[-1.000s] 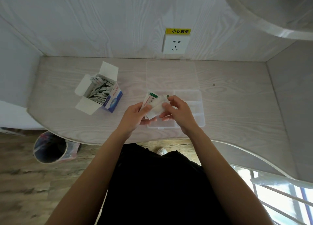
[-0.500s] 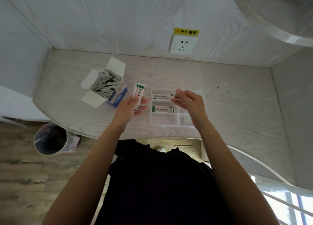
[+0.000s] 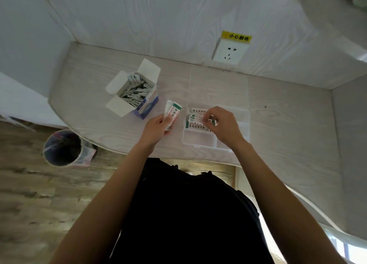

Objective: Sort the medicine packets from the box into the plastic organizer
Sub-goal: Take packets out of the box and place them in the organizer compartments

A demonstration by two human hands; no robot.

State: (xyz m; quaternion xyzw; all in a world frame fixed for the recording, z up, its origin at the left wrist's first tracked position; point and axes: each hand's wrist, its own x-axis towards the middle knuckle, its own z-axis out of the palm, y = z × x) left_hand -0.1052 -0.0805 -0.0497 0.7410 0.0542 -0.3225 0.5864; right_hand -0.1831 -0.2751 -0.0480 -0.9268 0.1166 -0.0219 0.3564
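— Any writing showing?
— A yellow sign (image 3: 237, 37) above the socket (image 3: 230, 53) is reading 小心触电; packet print is blurring.
— The hands?
— Left hand (image 3: 156, 129) is gripping packets (image 3: 172, 113) mid-frame beside the box (image 3: 137, 96). Right hand (image 3: 223, 124) is pinching a packet (image 3: 212, 121) over the organizer (image 3: 232, 142).

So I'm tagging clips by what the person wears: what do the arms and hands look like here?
Both arms are bare from the elbows down, with no sleeves in sight. The left hand and right hand wear no gloves, and no rings, watch or bracelet show on the fingers or wrists. The person's top, seen below the arms, is black.
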